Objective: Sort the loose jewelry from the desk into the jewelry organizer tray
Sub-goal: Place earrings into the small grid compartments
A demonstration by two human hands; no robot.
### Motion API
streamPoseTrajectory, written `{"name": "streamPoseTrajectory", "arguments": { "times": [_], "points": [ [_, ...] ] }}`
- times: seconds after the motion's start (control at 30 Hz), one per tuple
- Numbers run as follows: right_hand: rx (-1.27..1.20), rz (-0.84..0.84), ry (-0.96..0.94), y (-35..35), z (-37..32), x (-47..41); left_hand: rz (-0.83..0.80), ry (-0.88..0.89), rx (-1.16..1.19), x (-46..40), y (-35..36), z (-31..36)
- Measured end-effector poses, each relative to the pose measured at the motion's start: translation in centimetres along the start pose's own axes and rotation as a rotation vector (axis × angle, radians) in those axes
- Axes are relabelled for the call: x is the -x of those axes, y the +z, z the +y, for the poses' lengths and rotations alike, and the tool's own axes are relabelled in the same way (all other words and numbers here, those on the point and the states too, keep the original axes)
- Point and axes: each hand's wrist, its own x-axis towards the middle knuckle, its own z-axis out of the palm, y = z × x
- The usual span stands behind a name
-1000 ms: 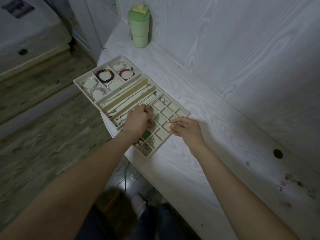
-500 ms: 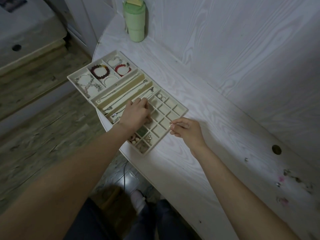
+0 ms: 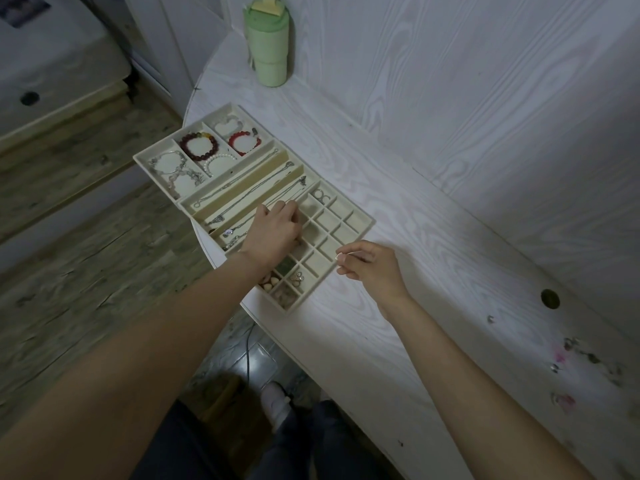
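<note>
Tray: cream rectangular compartmented jewelry organizer tray [image 3: 362,226] on white wood-grain desk [image 3: 398,341], at its left edge; long axis diagonal, far-left to near-right.
Left hand [image 3: 277,233]: over small square cells beside necklace slots, fingers curled downward; contents hidden.
Right hand [image 3: 370,268]: just beside tray's near-right edge, thumb and forefinger pinched together; held thing too small to tell.

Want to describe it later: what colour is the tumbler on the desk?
Pale green tumbler; head view.

Bare forearms with no sleeves, dark trousers [image 3: 304,445] and a white shoe [image 3: 275,403] below
</note>
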Motion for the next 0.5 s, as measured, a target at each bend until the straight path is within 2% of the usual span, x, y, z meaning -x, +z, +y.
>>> {"name": "streamPoseTrajectory", "arguments": {
  "times": [0.5],
  "points": [
    [0.004, -0.006, 0.005, -0.2, 0.1, 0.2, -0.111, 0.007, -0.002, -0.5, -1.1, 0.3]
  ]
}}
